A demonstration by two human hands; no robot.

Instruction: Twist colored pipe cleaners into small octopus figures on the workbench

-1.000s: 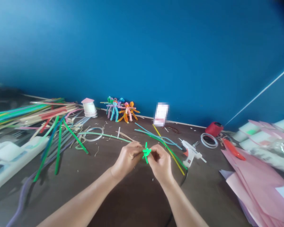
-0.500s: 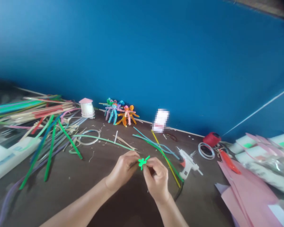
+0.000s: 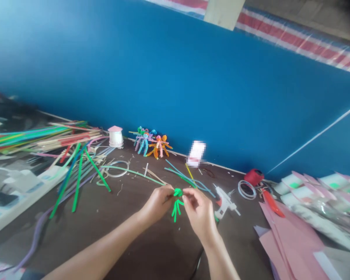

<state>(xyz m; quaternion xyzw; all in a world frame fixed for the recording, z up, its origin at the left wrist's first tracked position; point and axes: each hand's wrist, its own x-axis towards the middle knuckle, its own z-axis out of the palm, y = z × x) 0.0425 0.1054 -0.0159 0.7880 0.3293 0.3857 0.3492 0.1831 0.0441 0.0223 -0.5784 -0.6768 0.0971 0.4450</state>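
Observation:
Between both hands is a small green pipe cleaner figure (image 3: 178, 192), with a rounded head on top and several thin limbs hanging down. My left hand (image 3: 158, 201) pinches its left side near the head. On the other side, the fingers of my right hand (image 3: 198, 206) are closed on it at the same height. Beyond the hands, several finished-looking pipe cleaner figures (image 3: 159, 147) in blue, orange, pink and purple stand against the blue wall. A white glue gun (image 3: 226, 202) lies to the right of my right hand.
Loose pipe cleaners (image 3: 79, 182) and a power strip (image 3: 26, 194) lie at left. A white pot with a pink cone roof (image 3: 116, 137) stands behind. At right are pink sheets (image 3: 288, 237), a red-handled tool (image 3: 272, 204), a ring coil (image 3: 246, 190) and white rolls (image 3: 317, 194).
The green figure has turned so its head faces up and its limbs hang below. Both hands still hold it. The camera view has shifted, showing striped cloth above the wall.

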